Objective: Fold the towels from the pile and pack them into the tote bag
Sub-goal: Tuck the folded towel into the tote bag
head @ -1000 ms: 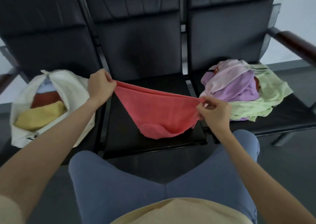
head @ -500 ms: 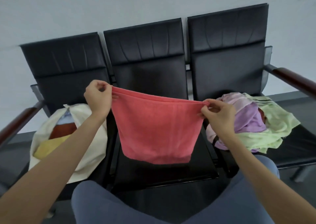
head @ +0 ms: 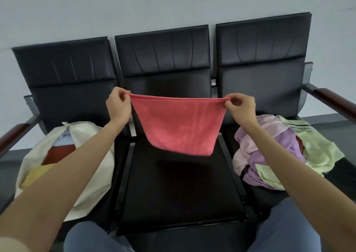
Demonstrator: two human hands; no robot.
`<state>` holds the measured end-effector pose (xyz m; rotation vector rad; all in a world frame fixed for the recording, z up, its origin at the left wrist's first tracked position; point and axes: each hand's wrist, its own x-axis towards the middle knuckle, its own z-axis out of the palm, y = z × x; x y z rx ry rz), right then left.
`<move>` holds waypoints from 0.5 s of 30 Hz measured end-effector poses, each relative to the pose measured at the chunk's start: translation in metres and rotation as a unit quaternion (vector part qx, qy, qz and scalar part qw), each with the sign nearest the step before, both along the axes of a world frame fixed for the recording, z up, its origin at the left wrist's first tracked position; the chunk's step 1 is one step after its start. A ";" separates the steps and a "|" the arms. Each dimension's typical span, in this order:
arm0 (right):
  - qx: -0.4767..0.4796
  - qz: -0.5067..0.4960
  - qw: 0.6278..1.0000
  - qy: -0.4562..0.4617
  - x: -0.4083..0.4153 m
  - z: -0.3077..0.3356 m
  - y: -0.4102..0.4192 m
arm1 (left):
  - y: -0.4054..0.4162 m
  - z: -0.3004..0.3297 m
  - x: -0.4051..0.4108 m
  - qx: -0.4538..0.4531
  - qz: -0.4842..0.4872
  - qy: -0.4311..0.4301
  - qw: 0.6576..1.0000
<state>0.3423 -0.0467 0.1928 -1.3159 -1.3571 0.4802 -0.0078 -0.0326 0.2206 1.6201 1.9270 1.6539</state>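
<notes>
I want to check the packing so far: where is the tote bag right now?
In the head view the tote bag sits on the left seat, beside the empty middle seat, partly behind the left forearm.

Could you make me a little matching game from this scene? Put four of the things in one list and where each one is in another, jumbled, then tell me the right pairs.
Things:
1. coral towel
2. tote bag
3. towel pile
4. yellow towel

Places:
A. heaped on the right seat
B. tucked inside the bag
C. held up over the middle seat by the left hand and right hand
D. standing open on the left seat

Pairs: 1-C, 2-D, 3-A, 4-B
</notes>
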 end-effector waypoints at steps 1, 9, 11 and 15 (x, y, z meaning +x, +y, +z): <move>0.004 0.004 1.000 0.003 0.000 -0.002 0.000 | -0.001 -0.003 -0.001 0.007 -0.006 -0.004 1.000; -0.105 0.053 0.993 -0.033 -0.008 -0.114 -0.047 | -0.045 -0.130 -0.024 -0.129 -0.016 0.036 0.991; -0.178 0.071 0.981 -0.019 -0.012 -0.157 -0.067 | -0.072 -0.178 -0.028 -0.196 -0.023 0.045 0.979; -0.295 0.082 0.951 -0.032 -0.012 -0.230 -0.100 | -0.127 -0.251 -0.032 -0.322 -0.046 0.041 0.945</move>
